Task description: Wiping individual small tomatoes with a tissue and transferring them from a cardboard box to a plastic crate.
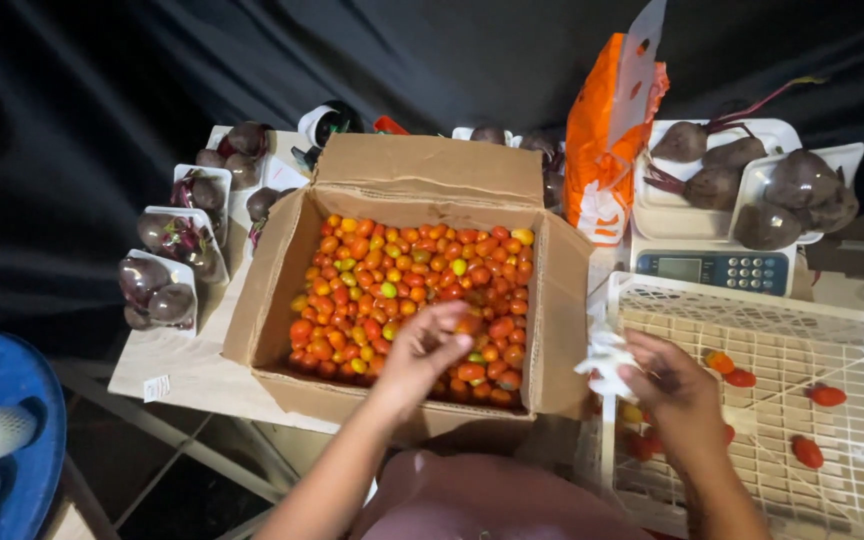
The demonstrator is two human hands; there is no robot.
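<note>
Head view: left hand (422, 350) pinches one small, soft tomato (468, 325) with closed fingers; right hand (667, 385) grips white cloth (607, 362).

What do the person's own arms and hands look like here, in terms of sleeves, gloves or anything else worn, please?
Both arms are bare as far as the view shows: no sleeves reach the forearms. The left hand and the right hand wear no gloves, and no rings, watch or bracelet can be made out. At the bottom edge, pinkish-mauve clothing covers the person's lap or body.
</note>
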